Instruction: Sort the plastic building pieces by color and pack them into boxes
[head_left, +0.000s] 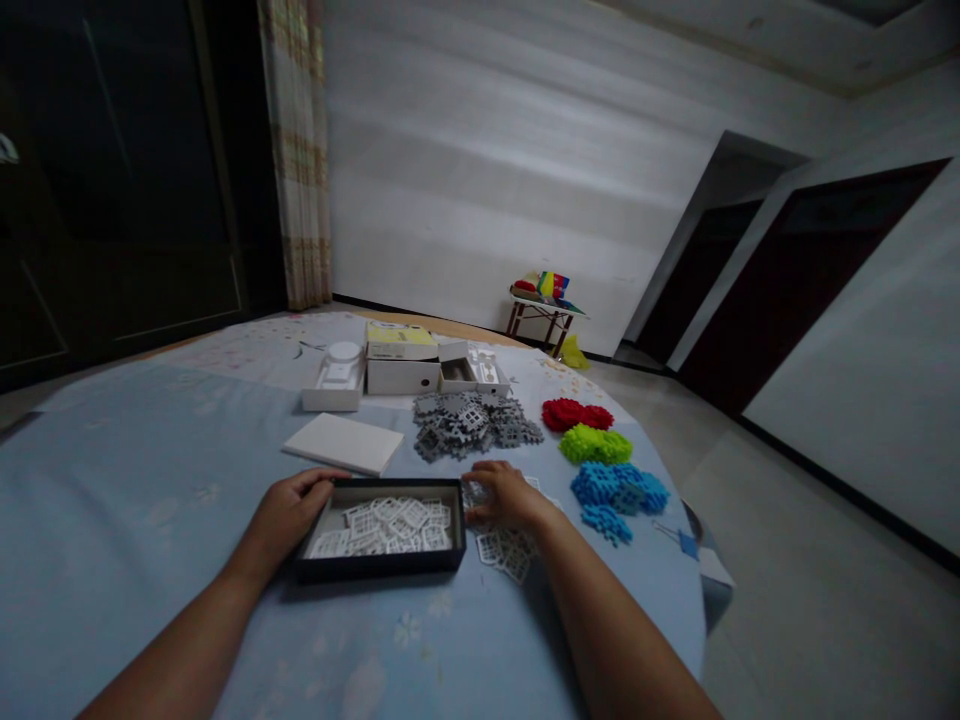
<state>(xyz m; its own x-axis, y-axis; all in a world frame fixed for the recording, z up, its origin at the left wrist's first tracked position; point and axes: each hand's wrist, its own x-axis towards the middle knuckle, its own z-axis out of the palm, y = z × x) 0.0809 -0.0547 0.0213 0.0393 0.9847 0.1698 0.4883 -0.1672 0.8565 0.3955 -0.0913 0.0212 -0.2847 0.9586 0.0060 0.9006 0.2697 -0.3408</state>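
A shallow black box (382,568) with a pale inside stands on the cloth in front of me, with many flat white lattice pieces (405,515) lying in it. My left hand (289,515) is wrapped round the box's left end, fingers at its far corner. Against the right end rests my right hand (506,495), its fingers and thumb curled at the outer wall. More loose white pieces (506,550) lie beside and partly beneath that hand, which hides some of them.
A white lid (345,443) lies behind the box. Farther back are grey interlocking pieces (472,422) and white cartons (403,376). On the right sit red (576,414), green (595,444) and blue (619,487) piles. The table's rounded edge (697,610) is at right.
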